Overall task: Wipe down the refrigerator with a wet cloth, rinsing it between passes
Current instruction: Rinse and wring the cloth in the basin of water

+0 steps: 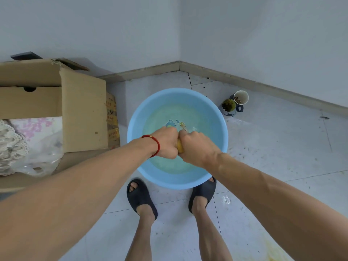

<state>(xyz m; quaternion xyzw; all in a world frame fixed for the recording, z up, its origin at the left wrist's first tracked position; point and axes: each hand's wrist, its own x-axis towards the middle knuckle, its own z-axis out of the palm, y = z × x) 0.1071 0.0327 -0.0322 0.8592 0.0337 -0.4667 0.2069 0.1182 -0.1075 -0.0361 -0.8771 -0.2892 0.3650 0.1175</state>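
Observation:
A round light-blue basin [216,117] with shallow water stands on the tiled floor in front of my feet. Over its middle, my left hand [165,143] and my right hand [196,147] both grip a yellow cloth [180,146], fists side by side. Only a small yellow strip of the cloth shows between the fists; the rest is hidden inside them. A red string bracelet sits on my left wrist. The refrigerator is out of view.
A large open cardboard box [82,110] with fabric and plastic bags stands at the left, close to the basin. Two cups [235,102] with residue sit on the floor right of the basin's far side. Walls meet in a corner behind. My feet wear dark slippers.

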